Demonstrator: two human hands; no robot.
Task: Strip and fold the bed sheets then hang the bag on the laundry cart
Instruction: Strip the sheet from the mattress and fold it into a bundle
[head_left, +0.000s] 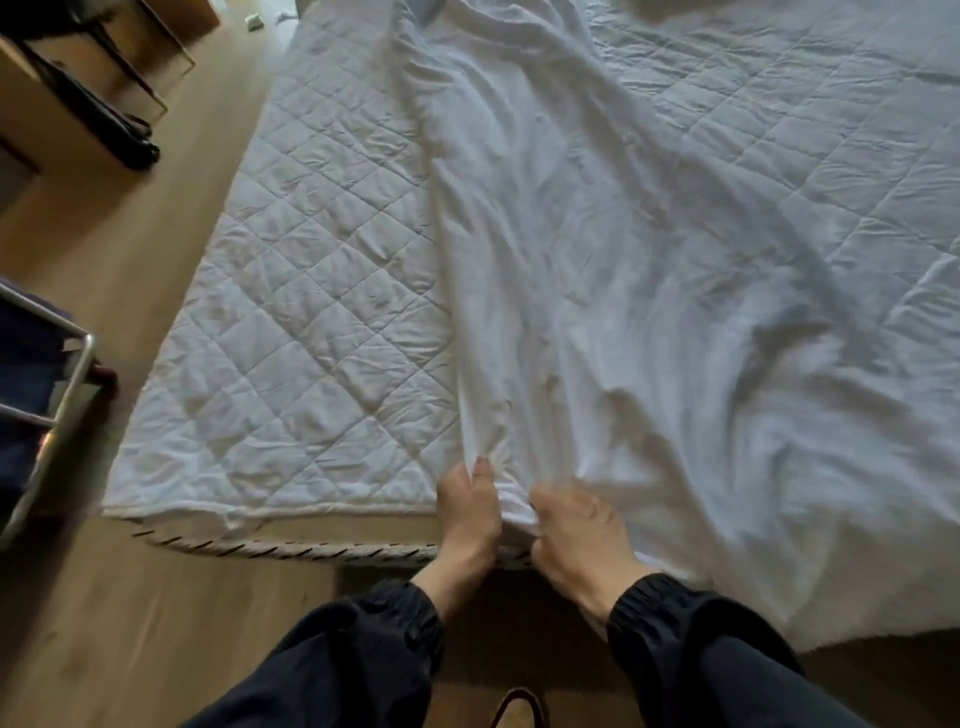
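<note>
While both hands work at the foot edge of the bed (311, 548), each grip is closed tight on the white sheet (571, 260). The left hand (470, 512) has its thumb laid over a raised fold and its fingers curled underneath, pinching the cloth at the sheet's left border. Just beside it, the right hand (576, 530) is knuckles-up, its fingers curled down into the same bunch of cloth. A small wad of fabric shows between the two hands, which are close but not touching. Both wrists come out of dark sleeves (384, 639) with gathered cuffs.

From the hands the sheet runs up the middle of the bed in long wrinkles and spreads to the right, where it drapes over the foot edge. To its left the quilted mattress pad (311, 312) lies bare, stitched in diamonds, and it shows again at the upper right. A striped cord edging runs along the mattress below the pad.

At the left edge of view stands the laundry cart (67, 395), a frame of metal tubes, with a dark blue bag (26, 364) inside the frame; what lies in it cannot be seen. Wooden floor (130, 623) surrounds the bed, and dark furniture legs (104, 104) stand at the upper left.
</note>
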